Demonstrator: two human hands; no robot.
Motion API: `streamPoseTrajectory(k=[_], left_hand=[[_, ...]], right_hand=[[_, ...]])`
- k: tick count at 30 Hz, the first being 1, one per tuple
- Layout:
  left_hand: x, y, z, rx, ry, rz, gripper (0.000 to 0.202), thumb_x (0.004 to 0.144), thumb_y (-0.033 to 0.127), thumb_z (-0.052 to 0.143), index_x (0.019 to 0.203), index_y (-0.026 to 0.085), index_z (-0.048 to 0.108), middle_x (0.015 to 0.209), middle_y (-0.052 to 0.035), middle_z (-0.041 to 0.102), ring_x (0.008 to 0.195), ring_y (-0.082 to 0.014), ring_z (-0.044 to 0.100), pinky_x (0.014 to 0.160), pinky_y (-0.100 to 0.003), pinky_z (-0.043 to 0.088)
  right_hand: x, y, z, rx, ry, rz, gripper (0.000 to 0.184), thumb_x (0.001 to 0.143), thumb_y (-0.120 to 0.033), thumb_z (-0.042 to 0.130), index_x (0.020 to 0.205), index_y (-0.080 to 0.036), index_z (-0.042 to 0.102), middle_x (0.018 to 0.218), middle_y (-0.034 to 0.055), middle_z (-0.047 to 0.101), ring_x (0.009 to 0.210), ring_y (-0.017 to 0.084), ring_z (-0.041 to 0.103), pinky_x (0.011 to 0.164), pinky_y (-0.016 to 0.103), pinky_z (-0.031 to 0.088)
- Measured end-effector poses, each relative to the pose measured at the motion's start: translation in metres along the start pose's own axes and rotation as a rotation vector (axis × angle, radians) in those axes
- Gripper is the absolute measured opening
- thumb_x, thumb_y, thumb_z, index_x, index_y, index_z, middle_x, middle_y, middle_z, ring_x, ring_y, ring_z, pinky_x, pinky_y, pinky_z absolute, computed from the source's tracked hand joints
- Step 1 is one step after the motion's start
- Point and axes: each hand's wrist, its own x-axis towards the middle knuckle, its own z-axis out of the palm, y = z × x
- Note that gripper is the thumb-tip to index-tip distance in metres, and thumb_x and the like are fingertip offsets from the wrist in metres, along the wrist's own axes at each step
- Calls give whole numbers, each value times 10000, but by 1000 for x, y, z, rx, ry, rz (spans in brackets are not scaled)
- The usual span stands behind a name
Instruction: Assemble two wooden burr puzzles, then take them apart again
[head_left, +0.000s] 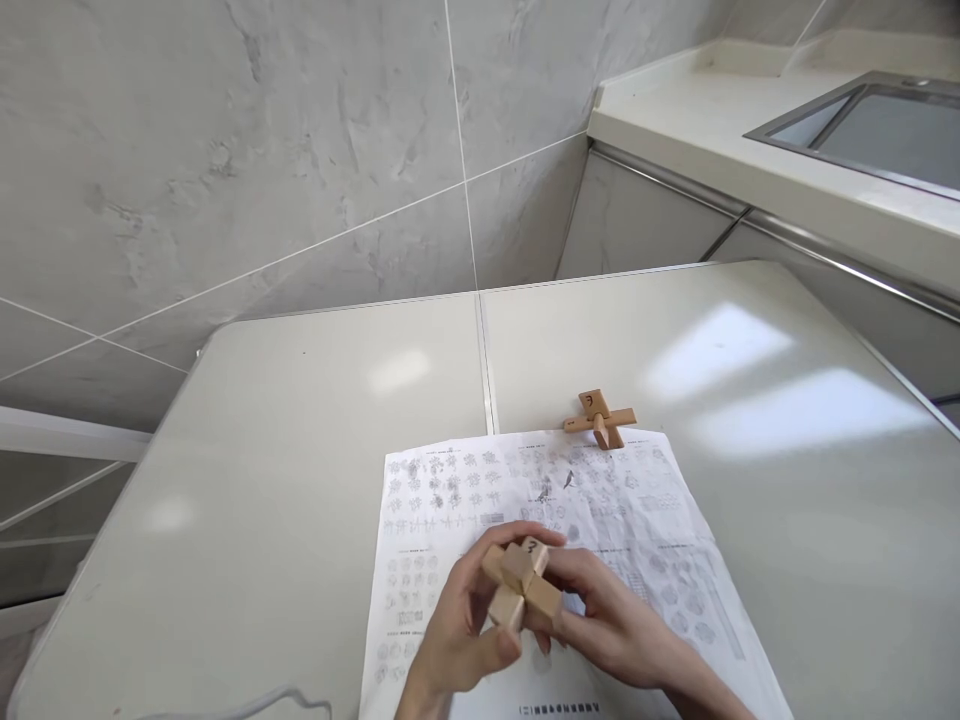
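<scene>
The left hand (461,630) and the right hand (611,625) meet around a wooden interlocking block (517,590), held over the near middle part of a printed paper sheet (412,600). The left hand's fingers curl round the left and far sides of the block, its thumb near the block's near end; the right hand's fingers are bent in against the block's right side, so both are closed only as far as the wood lets them. Stubby square-ended pieces jut from the block in several directions, and a dark handwritten mark shows on the far one. Well beyond the hands, at the far right edge of the sheet, sits a second wooden piece assembly (599,420), cross-shaped, with slimmer arms and dark marks too. The sheet, creased and covered in small printed figures, lies on a pale glossy bench (300,480) with a seam running toward the far edge. Behind stands a grey tiled wall (300,150); at the far right is a white worktop (675,110) with a metal-framed inset (885,125).
</scene>
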Motion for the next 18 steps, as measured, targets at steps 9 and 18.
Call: streamPoseTrajectory(k=[9,18], left_hand=[[1,0,7,173,213,8,770,790,522,919,1450,339,567,1510,-139,607,1378,-375,609,1138,-491,535],[-4,10,0,313,120,-3,688,768,385,939,1374,279,632,1475,-149,635,1218,-340,703,994,-449,611]], right_hand=[[-1,-1,-3,-232,169,1,85,1029,-312,649,1013,-233,676,854,18,699,730,182,589,674,300,464],[-11,-5,-25,-18,19,124,316,1074,-504,607,1129,-201,677,874,35,694,750,165,643,640,267,483]])
